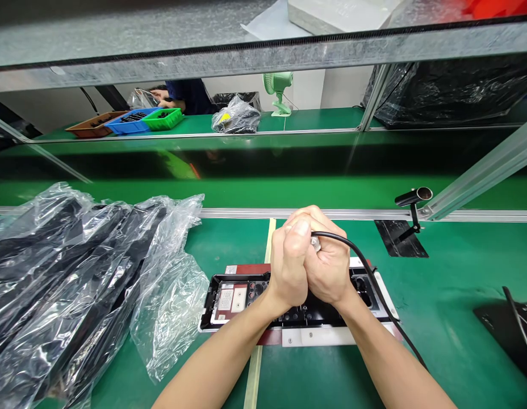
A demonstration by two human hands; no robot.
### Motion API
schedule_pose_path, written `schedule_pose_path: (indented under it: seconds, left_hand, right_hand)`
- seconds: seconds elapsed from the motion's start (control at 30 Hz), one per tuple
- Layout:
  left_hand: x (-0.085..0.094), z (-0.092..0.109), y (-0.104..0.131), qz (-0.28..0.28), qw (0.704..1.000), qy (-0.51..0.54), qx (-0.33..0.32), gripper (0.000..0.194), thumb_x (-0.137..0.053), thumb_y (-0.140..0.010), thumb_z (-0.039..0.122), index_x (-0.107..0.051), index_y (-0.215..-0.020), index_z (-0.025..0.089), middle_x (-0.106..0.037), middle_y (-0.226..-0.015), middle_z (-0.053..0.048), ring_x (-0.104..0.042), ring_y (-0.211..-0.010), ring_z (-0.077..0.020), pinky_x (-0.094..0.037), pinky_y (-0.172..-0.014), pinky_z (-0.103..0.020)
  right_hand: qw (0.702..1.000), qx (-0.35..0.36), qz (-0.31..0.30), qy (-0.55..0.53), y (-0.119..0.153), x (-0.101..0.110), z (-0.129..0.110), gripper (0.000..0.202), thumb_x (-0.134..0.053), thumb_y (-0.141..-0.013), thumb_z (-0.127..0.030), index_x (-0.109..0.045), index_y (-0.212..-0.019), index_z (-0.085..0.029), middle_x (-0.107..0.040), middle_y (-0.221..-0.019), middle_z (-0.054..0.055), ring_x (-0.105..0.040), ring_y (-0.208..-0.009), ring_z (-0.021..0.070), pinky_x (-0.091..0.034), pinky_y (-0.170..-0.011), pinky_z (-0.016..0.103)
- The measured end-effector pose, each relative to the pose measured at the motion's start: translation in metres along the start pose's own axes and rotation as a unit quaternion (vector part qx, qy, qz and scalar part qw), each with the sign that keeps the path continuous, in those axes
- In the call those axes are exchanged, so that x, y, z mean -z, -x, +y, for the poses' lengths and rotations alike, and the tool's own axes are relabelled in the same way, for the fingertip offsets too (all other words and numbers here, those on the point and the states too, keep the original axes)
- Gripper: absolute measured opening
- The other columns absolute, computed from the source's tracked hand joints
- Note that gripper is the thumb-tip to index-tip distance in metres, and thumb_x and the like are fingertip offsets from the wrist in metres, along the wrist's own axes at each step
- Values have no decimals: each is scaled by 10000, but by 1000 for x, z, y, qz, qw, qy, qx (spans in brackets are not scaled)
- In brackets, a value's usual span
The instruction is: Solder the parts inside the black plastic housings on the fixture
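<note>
**Both hands clasped on a cabled tool above the black panel**

Your forearms come up from the bottom edge and meet over the green workbench, which fills the whole lower view. On your left lies the largest thing on it, a heap of black parts in clear plastic bags, crinkled and overlapping, its nearest bag reaching almost to the panel. Straight ahead of you sits the black panel, a long flat housing with recesses and a pale label at its left end; it rests on a white and red-brown fixture plate whose edge shows just below it. A yellow tape line runs along the bench under the plate.

Your left hand and right hand are closed tight and pressed together directly above the middle of the panel, fingers wrapped around a small tool. Only its silvery end shows between them, so what kind of tool it is cannot be told. Its black cable leaves your right hand, arcs over the panel's right end and runs down beside your right forearm.

To the right, a small black tube on a stand rises from a dark mat. Across the far bench stand brown, blue and green trays, a person's hand at them, and a green desk fan
</note>
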State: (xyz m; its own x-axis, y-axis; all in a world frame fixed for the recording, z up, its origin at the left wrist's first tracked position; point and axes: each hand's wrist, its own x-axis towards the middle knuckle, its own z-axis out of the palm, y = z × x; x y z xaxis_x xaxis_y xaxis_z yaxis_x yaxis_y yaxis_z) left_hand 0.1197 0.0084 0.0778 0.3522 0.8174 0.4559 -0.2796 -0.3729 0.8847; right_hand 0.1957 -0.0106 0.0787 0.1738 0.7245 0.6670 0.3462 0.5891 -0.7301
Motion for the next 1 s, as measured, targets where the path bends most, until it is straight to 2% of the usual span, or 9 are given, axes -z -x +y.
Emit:
schedule_pose_path:
  seconds: [0.33,0.57,0.77,1.0]
  left_hand:
    - [-3,2,1,11,998,54,19,471,-340,-999,502,-537,-683,214,-568,-794,-60,-615,-795,-244,-557,-761,-421]
    - [-3,1,1,12,998,57,20,459,-370,-1002,507,-516,-681,212,-540,-787,-60,-597,-800,-248,-549,-760,-428]
    - [-2,-1,2,19,998,54,22,458,-372,-998,520,-426,-655,221,-453,-736,-35,-498,-729,-205,-524,-725,-393]
    - [-1,-1,2,18,999,45,22,470,-376,-998,545,-433,-665,219,-460,-740,-37,-526,-740,-215,-514,-724,-389]
  right_hand:
    - [1000,8,3,-8,1,0,2,162,-565,-931,-198,-646,-791,-200,-601,-897,31,-575,-794,155,-468,-728,327]
    - [1000,1,-1,-9,1,0,2,169,-566,-945,-225,-678,-821,-196,-606,-886,38,-590,-815,163,-475,-737,333]
    - [1000,1,-3,-6,1,0,2,180,-563,-943,-218,-662,-795,-194,-602,-885,34,-580,-805,156,-475,-735,330]
    - [1000,2,-1,-9,1,0,2,172,-558,-932,-201,-646,-785,-193,-597,-895,30,-579,-805,152,-467,-732,324]
